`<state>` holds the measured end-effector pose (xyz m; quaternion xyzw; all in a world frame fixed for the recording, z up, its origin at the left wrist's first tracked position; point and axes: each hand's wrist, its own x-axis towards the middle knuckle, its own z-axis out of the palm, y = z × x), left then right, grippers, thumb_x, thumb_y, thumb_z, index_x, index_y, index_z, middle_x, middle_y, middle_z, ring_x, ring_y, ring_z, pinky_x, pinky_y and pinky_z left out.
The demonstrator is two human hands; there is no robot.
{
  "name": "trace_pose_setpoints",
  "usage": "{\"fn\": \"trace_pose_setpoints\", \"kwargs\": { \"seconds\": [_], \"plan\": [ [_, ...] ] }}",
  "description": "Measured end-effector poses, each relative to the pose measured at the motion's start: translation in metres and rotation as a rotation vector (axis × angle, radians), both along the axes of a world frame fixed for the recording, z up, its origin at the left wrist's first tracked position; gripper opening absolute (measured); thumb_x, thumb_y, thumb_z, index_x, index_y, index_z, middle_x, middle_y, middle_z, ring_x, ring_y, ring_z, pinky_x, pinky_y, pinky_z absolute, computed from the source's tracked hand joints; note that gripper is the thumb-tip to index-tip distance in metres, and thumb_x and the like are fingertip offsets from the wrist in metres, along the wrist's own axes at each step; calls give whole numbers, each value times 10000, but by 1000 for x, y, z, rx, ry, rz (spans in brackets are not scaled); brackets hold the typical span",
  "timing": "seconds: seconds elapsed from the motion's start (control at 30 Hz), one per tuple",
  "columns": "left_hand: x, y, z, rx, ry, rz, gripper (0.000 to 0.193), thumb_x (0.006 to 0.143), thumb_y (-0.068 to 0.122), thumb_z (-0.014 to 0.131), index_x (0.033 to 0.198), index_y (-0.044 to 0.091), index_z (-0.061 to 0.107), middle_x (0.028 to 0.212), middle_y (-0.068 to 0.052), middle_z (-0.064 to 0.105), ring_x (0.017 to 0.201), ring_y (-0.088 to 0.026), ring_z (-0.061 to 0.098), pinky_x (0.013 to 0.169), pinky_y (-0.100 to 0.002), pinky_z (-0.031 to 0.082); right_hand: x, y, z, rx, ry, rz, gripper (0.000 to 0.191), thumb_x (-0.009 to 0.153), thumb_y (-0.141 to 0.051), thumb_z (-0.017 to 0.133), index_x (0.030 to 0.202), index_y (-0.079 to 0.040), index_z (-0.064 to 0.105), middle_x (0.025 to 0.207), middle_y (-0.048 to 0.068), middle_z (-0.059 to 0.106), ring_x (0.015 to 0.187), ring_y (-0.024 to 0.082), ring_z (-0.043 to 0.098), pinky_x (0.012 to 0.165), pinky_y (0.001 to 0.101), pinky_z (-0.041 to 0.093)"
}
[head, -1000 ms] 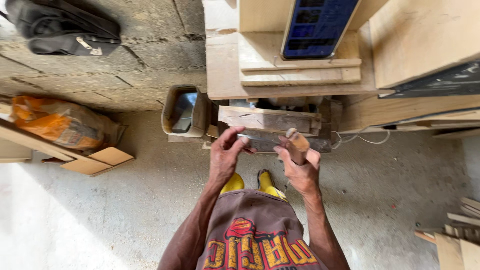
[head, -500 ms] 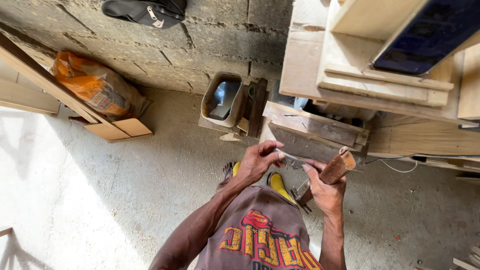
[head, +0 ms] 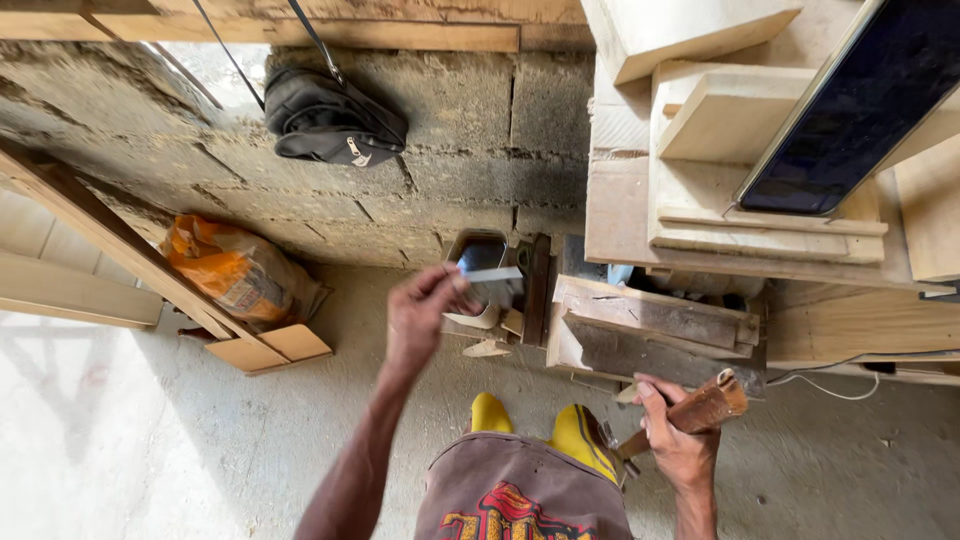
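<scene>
Metal blade (head: 497, 283) in left hand (head: 425, 315); hammer (head: 690, 412) in right hand (head: 675, 440)

A bag (head: 330, 118) hangs on the block wall (head: 480, 150); a sack (head: 238, 270) sits on the floor (head: 150, 440) below, left of stacked boards (head: 700, 200) at the right.

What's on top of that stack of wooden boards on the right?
A dark flat panel leans across the boards, with smaller wood blocks lying under its lower edge. The boards beneath the panel are covered, so I can't tell what else lies there.
</scene>
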<state>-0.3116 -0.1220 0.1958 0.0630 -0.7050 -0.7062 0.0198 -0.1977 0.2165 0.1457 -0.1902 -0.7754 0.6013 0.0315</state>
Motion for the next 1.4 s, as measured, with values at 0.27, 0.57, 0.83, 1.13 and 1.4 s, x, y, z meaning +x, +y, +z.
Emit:
{"fn": "trace_pose_setpoints", "kwargs": {
  "seconds": [0.27,0.57,0.83,1.13,1.4],
  "plan": [
    [-167,-38,106,-119,391,201,184,1024,146,659,1090,-15,722,877,-126,767,683,-181,747,605,-302,663,6,24,-52,49,-71,54,226,866,-158,757,1054,-48,816,711,57,763,561,111,612,534,273,488],
    [-290,-19,169,29,321,381,206,945,131,723,968,-73,702,766,-141,746,527,-161,724,416,-277,583,-9,95,-133,103,-174,-120,179,850,-128,807,990,-20,827,780,138,812,693,196,768,721,333,604],
    [-314,-29,179,-62,235,278,238,928,172,803,845,-12,678,695,-53,675,465,-130,632,359,-270,468,8,99,-116,142,135,-313,362,819,-144,738,1176,-85,734,804,48,776,683,125,723,728,298,579],
    [-329,-67,165,-196,201,163,206,962,126,833,975,-39,711,743,-101,709,522,-135,672,381,-279,516,10,32,-65,117,-63,-219,188,862,-195,751,996,-88,827,682,43,770,623,130,716,588,294,555],
    [-267,-83,157,-198,415,33,204,1145,126,673,1133,-77,695,853,-130,712,633,-200,695,525,-326,586,5,-25,-36,134,74,-168,194,861,-228,754,978,-87,817,602,33,738,550,124,698,525,321,562]
  ]
}}
